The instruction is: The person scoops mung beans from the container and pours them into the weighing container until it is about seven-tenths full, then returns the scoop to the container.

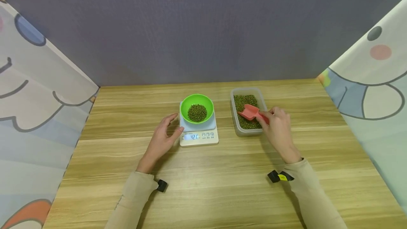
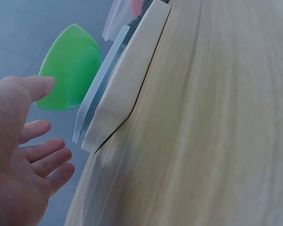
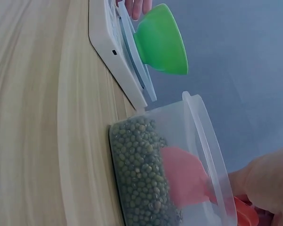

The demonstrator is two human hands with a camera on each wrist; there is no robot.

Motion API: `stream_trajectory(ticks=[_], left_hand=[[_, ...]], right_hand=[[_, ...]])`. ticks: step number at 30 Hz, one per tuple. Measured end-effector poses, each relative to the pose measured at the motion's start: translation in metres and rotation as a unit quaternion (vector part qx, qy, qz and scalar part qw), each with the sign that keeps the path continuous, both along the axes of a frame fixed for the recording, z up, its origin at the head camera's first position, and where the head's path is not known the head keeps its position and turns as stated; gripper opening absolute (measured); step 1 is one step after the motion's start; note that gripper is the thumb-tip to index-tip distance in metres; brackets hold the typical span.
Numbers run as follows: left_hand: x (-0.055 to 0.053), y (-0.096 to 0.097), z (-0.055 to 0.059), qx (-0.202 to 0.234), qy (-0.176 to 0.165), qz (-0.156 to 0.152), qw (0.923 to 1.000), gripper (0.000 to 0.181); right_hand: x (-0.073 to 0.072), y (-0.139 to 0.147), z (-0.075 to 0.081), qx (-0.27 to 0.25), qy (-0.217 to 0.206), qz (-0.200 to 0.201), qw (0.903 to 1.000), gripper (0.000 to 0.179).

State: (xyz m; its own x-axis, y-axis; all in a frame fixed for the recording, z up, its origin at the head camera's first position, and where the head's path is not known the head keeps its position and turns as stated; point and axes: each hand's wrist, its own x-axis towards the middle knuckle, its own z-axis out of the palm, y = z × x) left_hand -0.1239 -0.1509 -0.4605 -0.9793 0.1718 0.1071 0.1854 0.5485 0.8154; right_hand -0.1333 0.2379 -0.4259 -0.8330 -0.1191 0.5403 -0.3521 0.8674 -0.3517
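Note:
My right hand (image 1: 277,130) grips the handle of a small red scoop (image 1: 249,112), whose blade lies at the surface of the green beans (image 1: 245,100) inside a clear plastic box (image 1: 239,130). Through the box wall in the right wrist view, the scoop blade (image 3: 184,176) sits against the top of the beans. On a white kitchen scale (image 1: 213,141) stands a green bowl (image 1: 208,103) with a layer of the same beans in it. The scale's display reads about 42.1. My left hand (image 1: 161,140) hovers at the scale's left side, fingers relaxed and spread, holding nothing.
Everything stands on a wood-grain table (image 1: 203,193). A dark grey panel (image 1: 203,31) rises behind its far edge, and cartoon-printed sheets (image 1: 38,91) flank both sides. The box is a short way to the right of the scale.

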Motion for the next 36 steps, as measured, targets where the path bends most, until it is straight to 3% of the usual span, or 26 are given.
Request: stream_trajectory(ticks=[36], left_hand=[[0.0, 0.001, -0.003, -0.001, -0.002, 0.0, 1.0, 0.064]], right_hand=[[-0.012, -0.009, -0.007, -0.009, -0.025, -0.033, 0.9991, 0.024]])
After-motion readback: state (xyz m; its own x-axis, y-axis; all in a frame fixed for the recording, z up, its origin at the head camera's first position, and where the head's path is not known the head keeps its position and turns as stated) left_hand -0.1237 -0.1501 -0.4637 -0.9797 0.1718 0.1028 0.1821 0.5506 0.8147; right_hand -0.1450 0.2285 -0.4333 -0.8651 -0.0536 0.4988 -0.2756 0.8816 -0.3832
